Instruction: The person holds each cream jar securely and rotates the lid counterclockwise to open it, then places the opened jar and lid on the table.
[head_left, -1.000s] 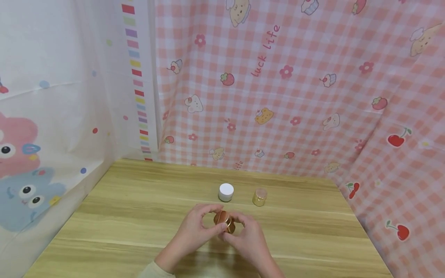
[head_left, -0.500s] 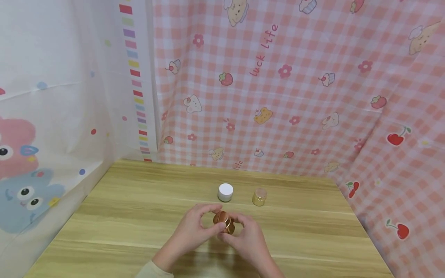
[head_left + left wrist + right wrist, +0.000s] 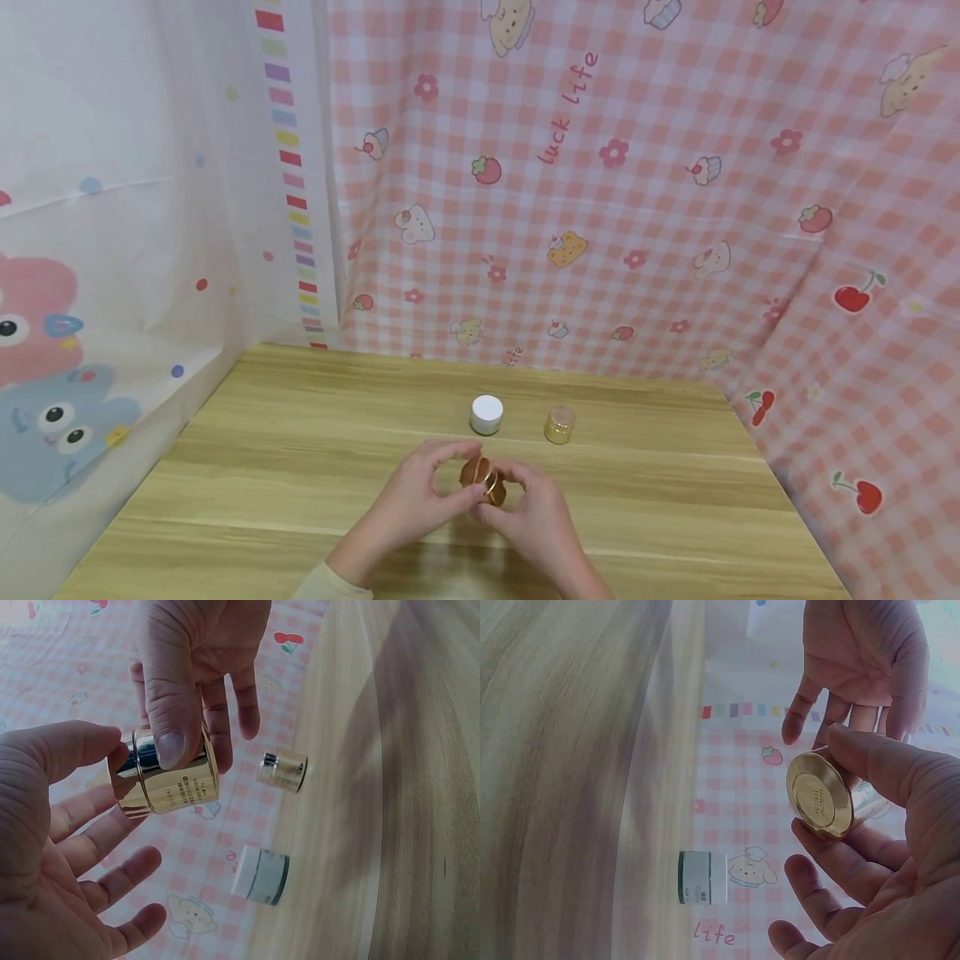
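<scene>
Left hand (image 3: 423, 487) and right hand (image 3: 538, 517) pinch opposite ends of a shiny gold cylindrical jar (image 3: 487, 477), lower centre of the head view.
We think its glossy sides could slip if either pinch slackens, dropping it onto the pale wood-grain surface (image 3: 300, 450).

The place looks like a small cloth-screened nook, though whether in a home or a studio cannot be told: a wood-grain counter (image 3: 300, 450) meets pink checked cloth (image 3: 645, 208) printed with cupcakes (image 3: 705, 171) and strawberries (image 3: 489, 171), and white cloth (image 3: 150, 233) with cartoon figures (image 3: 63, 429) hangs on the left.
</scene>
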`<state>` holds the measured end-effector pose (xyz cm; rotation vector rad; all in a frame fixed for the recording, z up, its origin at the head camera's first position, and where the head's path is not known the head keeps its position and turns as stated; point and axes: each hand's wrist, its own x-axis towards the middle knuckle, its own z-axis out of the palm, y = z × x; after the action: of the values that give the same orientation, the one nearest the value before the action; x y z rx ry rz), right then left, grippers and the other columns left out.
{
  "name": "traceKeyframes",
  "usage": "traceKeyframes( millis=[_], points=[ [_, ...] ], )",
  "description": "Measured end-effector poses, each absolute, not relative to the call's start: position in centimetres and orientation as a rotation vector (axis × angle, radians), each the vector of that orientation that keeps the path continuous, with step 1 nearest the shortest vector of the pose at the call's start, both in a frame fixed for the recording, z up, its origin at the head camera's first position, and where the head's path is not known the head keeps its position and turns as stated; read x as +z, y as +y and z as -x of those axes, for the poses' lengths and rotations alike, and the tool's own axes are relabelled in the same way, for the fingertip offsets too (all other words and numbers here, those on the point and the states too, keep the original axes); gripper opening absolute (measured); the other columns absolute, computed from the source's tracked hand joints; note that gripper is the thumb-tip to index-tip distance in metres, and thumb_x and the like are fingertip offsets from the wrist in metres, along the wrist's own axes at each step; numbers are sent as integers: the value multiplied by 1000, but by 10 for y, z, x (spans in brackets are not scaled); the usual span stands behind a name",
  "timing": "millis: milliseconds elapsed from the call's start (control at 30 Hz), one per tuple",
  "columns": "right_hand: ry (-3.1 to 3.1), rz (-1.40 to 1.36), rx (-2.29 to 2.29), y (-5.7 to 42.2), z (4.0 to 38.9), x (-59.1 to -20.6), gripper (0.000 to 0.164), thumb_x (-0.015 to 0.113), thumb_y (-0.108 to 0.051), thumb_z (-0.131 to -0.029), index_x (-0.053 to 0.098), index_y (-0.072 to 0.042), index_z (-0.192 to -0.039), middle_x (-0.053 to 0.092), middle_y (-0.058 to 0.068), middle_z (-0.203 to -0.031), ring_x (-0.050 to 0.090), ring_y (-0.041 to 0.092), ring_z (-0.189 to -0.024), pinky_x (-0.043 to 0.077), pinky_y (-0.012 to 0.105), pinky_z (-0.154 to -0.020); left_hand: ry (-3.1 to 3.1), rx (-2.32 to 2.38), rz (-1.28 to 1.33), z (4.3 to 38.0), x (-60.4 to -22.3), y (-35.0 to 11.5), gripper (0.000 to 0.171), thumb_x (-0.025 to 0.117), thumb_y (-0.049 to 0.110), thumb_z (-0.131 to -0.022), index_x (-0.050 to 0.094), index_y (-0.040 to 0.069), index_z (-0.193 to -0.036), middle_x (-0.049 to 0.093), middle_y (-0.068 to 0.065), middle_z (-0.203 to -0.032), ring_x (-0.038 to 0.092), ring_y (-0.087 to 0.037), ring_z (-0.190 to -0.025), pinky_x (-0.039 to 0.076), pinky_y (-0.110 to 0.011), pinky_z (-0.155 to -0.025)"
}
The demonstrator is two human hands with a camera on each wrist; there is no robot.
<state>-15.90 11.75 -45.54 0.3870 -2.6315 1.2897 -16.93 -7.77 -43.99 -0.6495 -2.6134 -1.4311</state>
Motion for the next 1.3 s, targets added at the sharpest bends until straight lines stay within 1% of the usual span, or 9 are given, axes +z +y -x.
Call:
traceKeyframes(
  millis=[100,200,300,467,600,733,967,1067,1300],
  points=[
    [-2628,-392,1307,117,159,-456,41,87,-35,-73,73,-29,-111,74,-11,-106,68,12,-105,52,40,-95,-2597,-1420,643,170,-441,-77,49,77,38,-84,63,27,-130,66,9,-124,59,-12,-114,52,-38,-93],
    [-2627,-390,1315,116,159,-456,42,87,-35,-73,73,-28,-112,74,-11,-106,68,12,-106,52,39,-96,-2585,-1415,622,171,-443,-76,49,78,39,-83,64,27,-129,68,11,-119,59,-12,-117,49,-45,-99],
    [-2624,-392,1307,117,159,-456,43,87,-37,-73,73,-26,-112,75,-9,-107,68,14,-106,52,41,-96,-2578,-1426,606,171,-444,-76,50,78,41,-82,64,28,-128,68,12,-114,58,-11,-118,48,-48,-101],
    [-2640,-373,1319,117,158,-456,44,87,-36,-72,72,-26,-113,75,-9,-107,67,14,-107,51,41,-96,-2571,-1440,607,171,-443,-76,53,78,44,-82,62,28,-130,68,11,-118,57,-12,-120,47,-50,-101],
    [-2652,-353,1335,118,158,-456,46,87,-35,-72,72,-25,-114,74,-8,-108,67,14,-108,51,43,-97,-2559,-1469,625,170,-442,-76,56,79,41,-82,59,30,-133,67,11,-124,56,-12,-124,45,-52,-104],
    [-2648,-360,1347,119,158,-457,46,87,-32,-72,72,-24,-115,74,-7,-109,67,16,-108,51,47,-97,-2557,-1477,658,170,-442,-76,57,79,37,-82,56,33,-135,66,12,-126,55,-12,-126,44,-52,-105],
    [-2638,-375,1378,119,159,-457,45,88,-29,-72,72,-25,-114,74,-9,-110,67,14,-108,52,47,-97,-2548,-1510,683,170,-442,-76,60,80,27,-81,56,28,-137,68,9,-125,55,-15,-126,42,-53,-105],
    [-2626,-387,1374,119,159,-458,46,88,-30,-71,72,-24,-114,74,-8,-110,67,15,-107,52,47,-96,-2555,-1504,673,170,-443,-76,60,80,28,-81,56,27,-136,68,9,-124,56,-16,-125,42,-53,-106],
    [-2622,-381,1397,118,159,-457,46,87,-30,-72,72,-25,-115,74,-9,-110,67,13,-108,52,47,-98,-2581,-1512,622,171,-443,-75,56,79,36,-82,58,28,-134,68,10,-120,56,-16,-123,42,-54,-106]
  ],
)
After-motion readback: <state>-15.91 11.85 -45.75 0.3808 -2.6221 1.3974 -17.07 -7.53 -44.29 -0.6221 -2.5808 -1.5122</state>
